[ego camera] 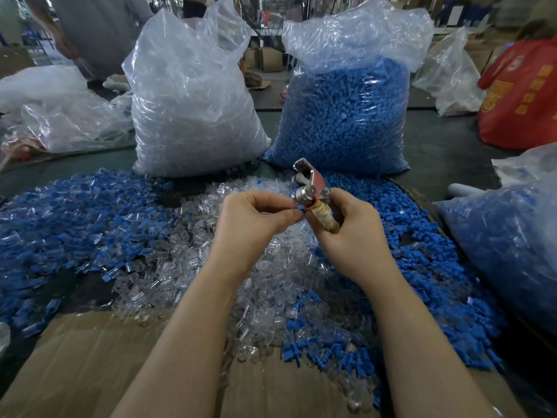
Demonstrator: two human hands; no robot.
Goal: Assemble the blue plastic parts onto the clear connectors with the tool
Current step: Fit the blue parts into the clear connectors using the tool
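Connector bag [193,95] left; parts bag [346,116] right.

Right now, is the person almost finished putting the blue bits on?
Not nearly. Done: joined blue-and-clear pieces lie heaped at the left. In hand: the left hand pinches a small blue part at the tool, which the right hand grips. Left: loose clear connectors and blue parts cover the table, and two big bags, clear and blue, look full.

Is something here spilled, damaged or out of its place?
Nothing looks damaged. Loose blue parts and clear connectors lie heaped on the table, some spilling onto the cardboard, probably as work stock.
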